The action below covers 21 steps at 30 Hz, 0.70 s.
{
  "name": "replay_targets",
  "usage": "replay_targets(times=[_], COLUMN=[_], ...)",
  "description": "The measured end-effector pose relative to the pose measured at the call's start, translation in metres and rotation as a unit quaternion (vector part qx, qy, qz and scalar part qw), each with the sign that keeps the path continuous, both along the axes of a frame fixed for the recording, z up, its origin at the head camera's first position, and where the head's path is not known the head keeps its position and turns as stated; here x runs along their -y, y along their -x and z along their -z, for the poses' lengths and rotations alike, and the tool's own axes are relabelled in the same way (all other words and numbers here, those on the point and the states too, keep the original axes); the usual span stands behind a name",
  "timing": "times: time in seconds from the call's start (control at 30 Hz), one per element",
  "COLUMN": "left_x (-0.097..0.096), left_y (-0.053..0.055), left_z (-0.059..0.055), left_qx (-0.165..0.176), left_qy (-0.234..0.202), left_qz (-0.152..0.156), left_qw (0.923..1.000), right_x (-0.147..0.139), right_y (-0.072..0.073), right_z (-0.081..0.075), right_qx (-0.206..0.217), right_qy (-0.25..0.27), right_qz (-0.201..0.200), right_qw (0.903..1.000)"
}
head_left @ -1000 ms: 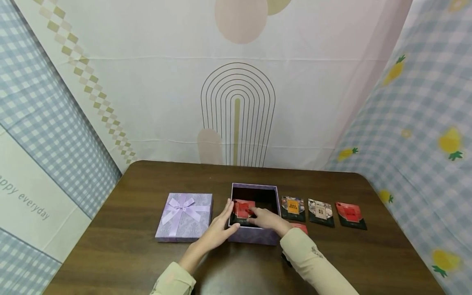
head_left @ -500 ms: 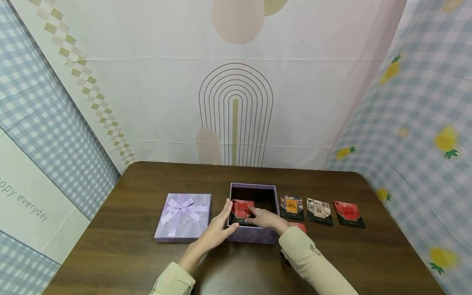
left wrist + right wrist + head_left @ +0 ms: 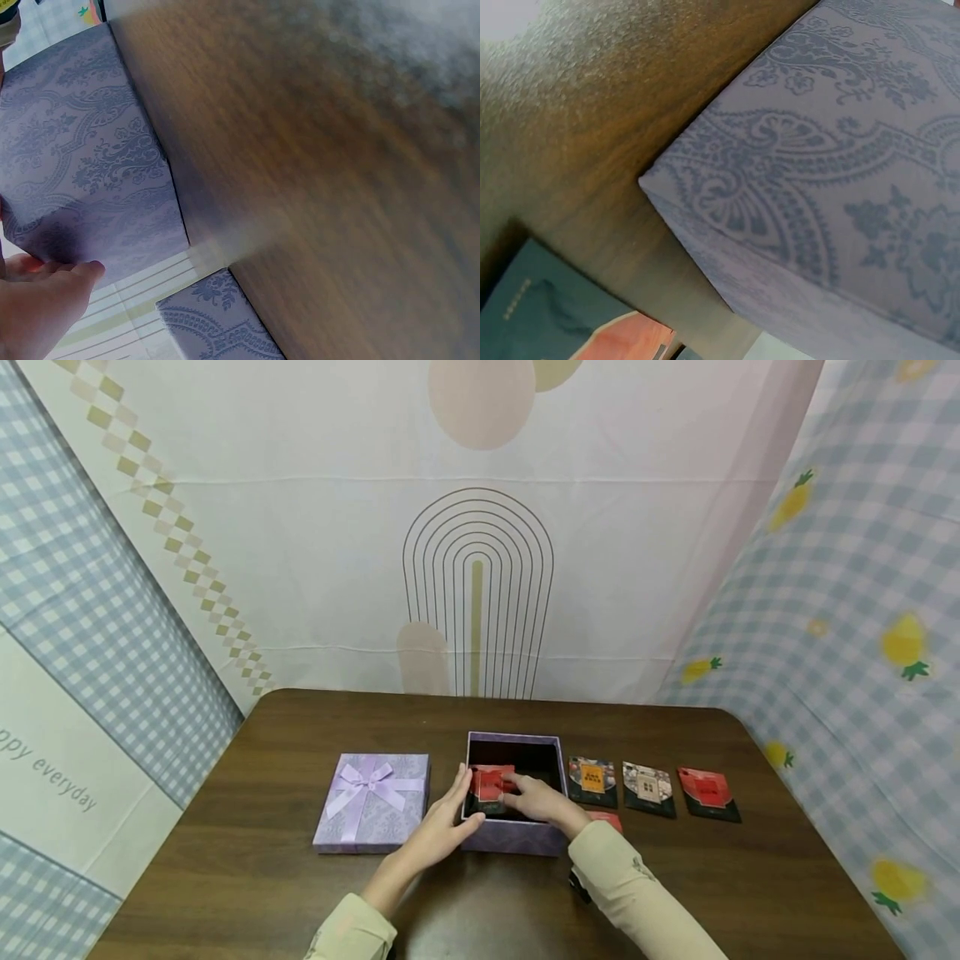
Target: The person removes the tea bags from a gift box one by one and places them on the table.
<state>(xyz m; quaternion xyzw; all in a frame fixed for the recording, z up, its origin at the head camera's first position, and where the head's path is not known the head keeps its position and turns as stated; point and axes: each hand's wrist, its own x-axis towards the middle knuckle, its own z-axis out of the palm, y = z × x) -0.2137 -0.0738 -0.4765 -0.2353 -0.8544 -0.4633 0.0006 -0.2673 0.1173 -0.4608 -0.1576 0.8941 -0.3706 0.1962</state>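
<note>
A purple patterned gift box (image 3: pixel 513 838) stands uncovered on the brown table, its inside dark. Against its left wall (image 3: pixel 465 806) lies my left hand (image 3: pixel 444 822), fingers straight and thumb at the front corner; in the left wrist view its fingers (image 3: pixel 52 296) touch the patterned side. My right hand (image 3: pixel 538 802) reaches into the box from the right. Its extended fingertips rest on a red and dark green packet (image 3: pixel 487 785) in the left half of the box. The right wrist view shows the box's outer wall (image 3: pixel 817 187) but not the hand.
Left of the box lies its lid (image 3: pixel 367 802) with a lilac bow. To the right are an orange-labelled packet (image 3: pixel 592 779), a beige-labelled packet (image 3: pixel 648 789) and a red packet (image 3: pixel 708 793). Another red packet (image 3: pixel 606 818) is partly hidden by the right forearm.
The right fingertips have shifted slightly up over the packet in the box. My left hand stays at the box's left wall. The whole head view has drifted a little.
</note>
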Motion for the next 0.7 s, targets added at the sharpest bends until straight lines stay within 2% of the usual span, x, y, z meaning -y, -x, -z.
replay_targets(times=[0.17, 0.3, 0.4, 0.5, 0.7], left_x=[0.0, -0.0001, -0.0001, -0.0002, -0.0004], left_y=[0.0001, -0.0001, -0.0005, -0.0005, -0.0004], left_z=[0.0006, 0.0006, 0.0004, 0.0003, 0.0008], left_qx=[-0.001, -0.002, -0.001, -0.002, -0.005], left_qy=[0.002, 0.0, -0.001, -0.002, -0.003], left_qz=[0.001, 0.001, 0.002, 0.002, -0.001], left_qw=[1.0, 1.0, 1.0, 1.0, 1.0], right_x=[-0.0003, -0.0003, -0.0009, -0.0025, -0.0013], right_y=[0.0013, 0.0022, 0.0029, 0.0033, 0.0057], right_z=[-0.0002, -0.0011, -0.002, -0.0028, -0.0038], right_qx=[-0.022, 0.002, 0.033, 0.06, 0.085], right_qy=[0.051, 0.09, 0.112, 0.133, 0.114], right_qz=[0.048, 0.064, 0.05, 0.013, -0.037], right_qw=[0.9973, 0.9939, 0.9919, 0.9893, 0.9891])
